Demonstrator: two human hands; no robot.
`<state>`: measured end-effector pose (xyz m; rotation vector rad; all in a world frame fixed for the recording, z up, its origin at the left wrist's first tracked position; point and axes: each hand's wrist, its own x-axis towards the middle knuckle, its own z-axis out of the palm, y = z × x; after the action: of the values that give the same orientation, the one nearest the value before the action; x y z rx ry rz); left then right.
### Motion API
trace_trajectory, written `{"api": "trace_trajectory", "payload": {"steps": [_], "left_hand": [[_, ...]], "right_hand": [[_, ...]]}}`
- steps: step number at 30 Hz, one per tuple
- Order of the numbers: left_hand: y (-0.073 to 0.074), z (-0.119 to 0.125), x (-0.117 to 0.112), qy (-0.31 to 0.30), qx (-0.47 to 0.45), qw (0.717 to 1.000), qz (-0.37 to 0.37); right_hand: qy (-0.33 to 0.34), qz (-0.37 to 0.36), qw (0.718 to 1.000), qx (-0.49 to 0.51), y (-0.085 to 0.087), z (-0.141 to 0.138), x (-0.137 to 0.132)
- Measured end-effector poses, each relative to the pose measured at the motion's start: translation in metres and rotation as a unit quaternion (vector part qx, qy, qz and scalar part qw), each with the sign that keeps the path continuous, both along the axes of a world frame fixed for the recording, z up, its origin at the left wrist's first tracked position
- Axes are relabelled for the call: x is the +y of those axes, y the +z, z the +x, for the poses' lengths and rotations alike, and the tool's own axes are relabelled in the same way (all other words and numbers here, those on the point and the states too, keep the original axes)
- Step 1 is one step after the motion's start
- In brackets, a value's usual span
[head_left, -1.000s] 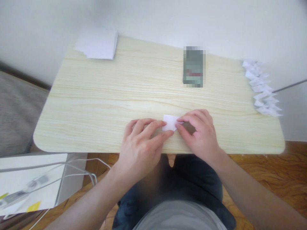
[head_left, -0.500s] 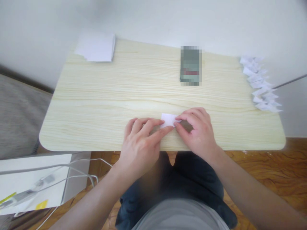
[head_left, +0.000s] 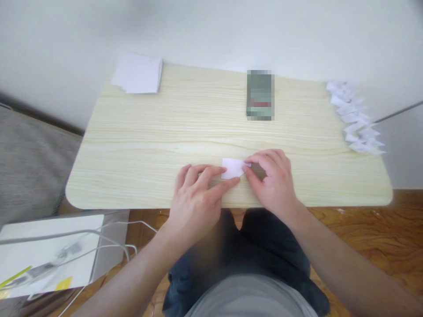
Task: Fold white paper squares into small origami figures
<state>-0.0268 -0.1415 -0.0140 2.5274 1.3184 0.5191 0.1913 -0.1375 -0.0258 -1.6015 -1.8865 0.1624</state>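
Note:
A small white piece of paper (head_left: 232, 167) lies flat on the light wooden table (head_left: 158, 136) near its front edge. My left hand (head_left: 196, 200) rests on the table with its fingers stretched toward the paper, and the index fingertip presses the paper's lower left edge. My right hand (head_left: 272, 182) has its thumb and index finger pinched on the paper's right edge, the other fingers curled.
A stack of white paper sheets (head_left: 138, 73) sits at the table's far left corner. A blurred dark phone-like object (head_left: 260, 95) lies at the far middle. Several folded white paper pieces (head_left: 355, 119) lie along the right edge. A white box with cables (head_left: 42, 257) stands at lower left.
Both hands stay on the paper with little finger movement. The view has shifted a little, so the table appears further right and lower in the picture.

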Motion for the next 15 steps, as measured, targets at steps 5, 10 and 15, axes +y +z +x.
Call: {"api": "trace_trajectory", "payload": {"steps": [5, 10, 15], "left_hand": [[-0.001, 0.003, -0.005, 0.005, -0.001, 1.000, 0.006], [-0.002, 0.010, -0.022, 0.008, 0.006, 1.000, 0.007], [-0.002, 0.014, -0.034, 0.019, -0.032, 0.999, 0.003]], "right_hand": [[-0.028, 0.013, 0.999, -0.012, 0.001, 0.001, -0.002], [-0.007, 0.016, 1.000, -0.015, 0.001, 0.000, -0.005], [0.026, 0.014, 1.000, -0.006, 0.000, 0.002, -0.011]]}}
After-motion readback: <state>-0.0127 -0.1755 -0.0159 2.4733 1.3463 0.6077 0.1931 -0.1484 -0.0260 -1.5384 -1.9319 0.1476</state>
